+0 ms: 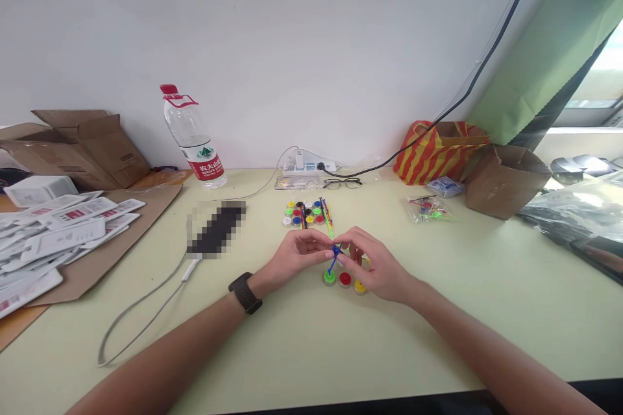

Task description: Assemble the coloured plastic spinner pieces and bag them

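Over the middle of the table, my left hand (294,259) and my right hand (382,269) meet fingertip to fingertip. Both are pinched on a small blue plastic piece with thin arms (333,264). One arm slants down to a green round disc (329,279); whether it is fixed in the disc I cannot tell. Beside that disc lie a red disc (345,280) and a yellow disc (359,287), close under my right hand. My fingers partly hide further pieces behind. Beyond my hands are rows of coloured discs (296,213) and a bundle of thin coloured sticks (326,213).
At the left stand a water bottle (197,142), a cabled blurred dark object (219,228) and a heap of white tags (63,227). Along the back are a power strip (311,168) and glasses (343,183). At right are a bag of parts (427,209) and a brown box (506,181).
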Demonstrator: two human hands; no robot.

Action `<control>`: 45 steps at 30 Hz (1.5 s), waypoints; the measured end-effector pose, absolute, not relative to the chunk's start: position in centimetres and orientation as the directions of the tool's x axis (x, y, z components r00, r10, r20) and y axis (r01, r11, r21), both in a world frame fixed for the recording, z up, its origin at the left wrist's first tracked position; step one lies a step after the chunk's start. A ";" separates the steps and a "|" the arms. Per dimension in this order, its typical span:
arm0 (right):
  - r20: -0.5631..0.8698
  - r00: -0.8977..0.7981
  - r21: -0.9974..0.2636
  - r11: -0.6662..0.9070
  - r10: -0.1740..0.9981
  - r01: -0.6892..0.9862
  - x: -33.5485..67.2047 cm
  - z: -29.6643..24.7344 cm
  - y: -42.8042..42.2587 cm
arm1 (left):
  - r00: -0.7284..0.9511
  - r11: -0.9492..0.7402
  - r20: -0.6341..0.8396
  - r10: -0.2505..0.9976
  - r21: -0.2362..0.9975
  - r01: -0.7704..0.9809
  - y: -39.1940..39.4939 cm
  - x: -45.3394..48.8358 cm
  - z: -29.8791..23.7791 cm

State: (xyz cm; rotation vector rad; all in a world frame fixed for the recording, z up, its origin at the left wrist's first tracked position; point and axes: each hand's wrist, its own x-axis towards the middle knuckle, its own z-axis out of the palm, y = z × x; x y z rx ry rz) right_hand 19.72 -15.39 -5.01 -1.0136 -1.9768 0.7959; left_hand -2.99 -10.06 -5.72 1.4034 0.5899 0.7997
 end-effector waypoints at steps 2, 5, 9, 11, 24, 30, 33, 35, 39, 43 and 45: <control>0.393 -0.406 -0.720 0.551 0.825 0.422 19.9 -5.0 -15.3 | 0.623 -0.003 0.089 0.777 0.990 -0.137 -10.1 -3.0 -5.6; 0.418 -0.410 -0.669 0.580 0.811 0.465 20.0 -5.0 -15.2 | 0.632 0.008 0.073 0.771 0.992 -0.125 -10.1 -2.9 -5.5; 0.429 -0.432 -0.623 0.606 0.793 0.494 20.3 -5.0 -14.8 | 0.651 0.008 0.064 0.756 0.994 -0.106 -10.1 -2.8 -5.5; 0.438 -0.401 -0.604 0.594 0.804 0.531 20.7 -5.0 -14.5 | 0.634 -0.028 0.071 0.770 0.997 -0.077 -10.2 -2.8 -5.6; 0.555 0.083 -0.401 0.179 0.827 0.898 28.9 -3.6 -10.9 | 0.719 -0.521 0.206 0.664 0.817 0.248 -12.1 -2.4 -4.6; 0.044 -0.027 -0.212 0.036 0.999 0.977 30.5 -5.3 -10.2 | 0.730 -0.522 0.218 0.647 0.825 0.216 -12.0 -2.4 -4.9; -0.036 -0.027 -0.183 0.020 0.999 0.983 30.7 -6.0 -10.1 | 0.729 -0.512 0.211 0.651 0.831 0.216 -12.0 -2.4 -4.9; -0.044 -0.004 -0.165 -0.003 0.999 0.986 30.9 -6.1 -10.2 | 0.736 -0.504 0.192 0.650 0.833 0.227 -12.0 -2.4 -4.8; -0.031 0.029 -0.125 -0.032 0.999 0.992 30.8 -6.0 -10.0 | 0.743 -0.499 0.166 0.648 0.830 0.249 -12.1 -2.4 -4.8; 0.011 0.057 -0.098 -0.056 0.998 0.994 30.3 -6.4 -9.5 | 0.746 -0.502 0.173 0.643 0.831 0.241 -12.0 -2.4 -5.0; 0.020 0.055 -0.095 -0.053 0.998 0.994 30.0 -6.7 -9.2 | 0.752 -0.502 0.170 0.637 0.831 0.238 -12.0 -2.4 -5.0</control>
